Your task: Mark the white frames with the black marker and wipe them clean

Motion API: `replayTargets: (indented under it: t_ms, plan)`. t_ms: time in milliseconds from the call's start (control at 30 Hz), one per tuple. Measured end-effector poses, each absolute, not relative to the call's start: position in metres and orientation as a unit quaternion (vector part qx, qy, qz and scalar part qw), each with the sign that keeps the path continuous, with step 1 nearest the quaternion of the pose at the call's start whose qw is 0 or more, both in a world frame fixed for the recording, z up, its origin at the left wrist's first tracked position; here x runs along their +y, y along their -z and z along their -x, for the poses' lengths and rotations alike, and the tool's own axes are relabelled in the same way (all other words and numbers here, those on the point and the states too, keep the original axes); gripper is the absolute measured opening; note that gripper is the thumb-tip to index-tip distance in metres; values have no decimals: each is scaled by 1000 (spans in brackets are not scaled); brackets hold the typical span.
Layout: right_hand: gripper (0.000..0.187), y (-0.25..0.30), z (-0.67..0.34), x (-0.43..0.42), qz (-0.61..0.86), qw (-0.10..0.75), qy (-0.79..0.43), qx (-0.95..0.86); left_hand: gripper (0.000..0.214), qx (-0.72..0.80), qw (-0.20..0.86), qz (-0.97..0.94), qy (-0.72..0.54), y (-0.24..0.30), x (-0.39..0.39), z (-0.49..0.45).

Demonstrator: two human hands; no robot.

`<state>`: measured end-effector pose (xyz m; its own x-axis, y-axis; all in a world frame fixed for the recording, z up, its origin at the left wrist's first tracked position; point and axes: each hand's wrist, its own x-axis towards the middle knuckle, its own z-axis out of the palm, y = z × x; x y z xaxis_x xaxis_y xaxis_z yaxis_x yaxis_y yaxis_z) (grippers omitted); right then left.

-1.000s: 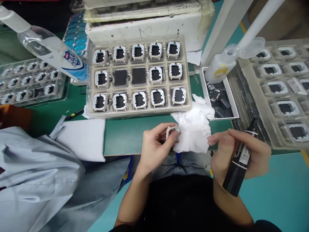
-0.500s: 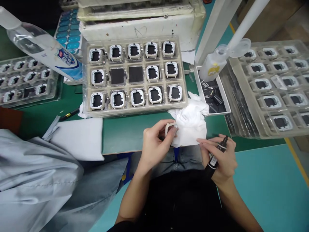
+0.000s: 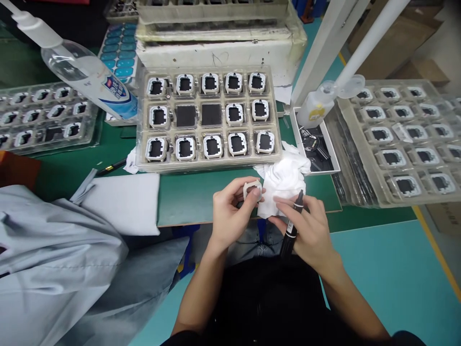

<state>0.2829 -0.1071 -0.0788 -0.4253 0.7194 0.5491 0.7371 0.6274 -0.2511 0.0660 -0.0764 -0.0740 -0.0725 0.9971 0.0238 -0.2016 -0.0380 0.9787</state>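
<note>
Between the thumb and fingers of my left hand (image 3: 232, 209) is a small pale watch case (image 3: 248, 188), held above the table's front edge. My right hand (image 3: 309, 228) grips a black marker pen (image 3: 291, 228), its dark tip pointing up and away from me. The index finger of that hand reaches over a crumpled white cloth (image 3: 284, 178), which lies just right of the watch case. Beyond my hands stands a clear plastic tray (image 3: 211, 166) with rows of similar white watch cases; two of its middle pockets show only black bottoms.
A pump bottle (image 3: 90, 77) leans at the left. On the right, a white box (image 3: 334, 166) holds dark parts and a squeeze bottle (image 3: 315, 110), beside stacked trays (image 3: 363, 158). A person's grey sleeve (image 3: 54, 259) and a folded cloth (image 3: 126, 202) are at left.
My right hand has moved left with the marker pen, closer to my left hand. The watch case has turned slightly in my left fingers. The view has shifted a little.
</note>
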Motion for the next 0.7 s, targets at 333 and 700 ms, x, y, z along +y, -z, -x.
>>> replayTargets:
  t_ms: [333, 700]
  plan:
    - [37, 73, -295, -89, 515, 537, 9, -669, 23, 453, 523, -436, -576, 74, -76, -66]
    - [32, 31, -292, -23, 473, 681, -6, -558, 23, 454, 529, -445, -562, 77, -77, -64]
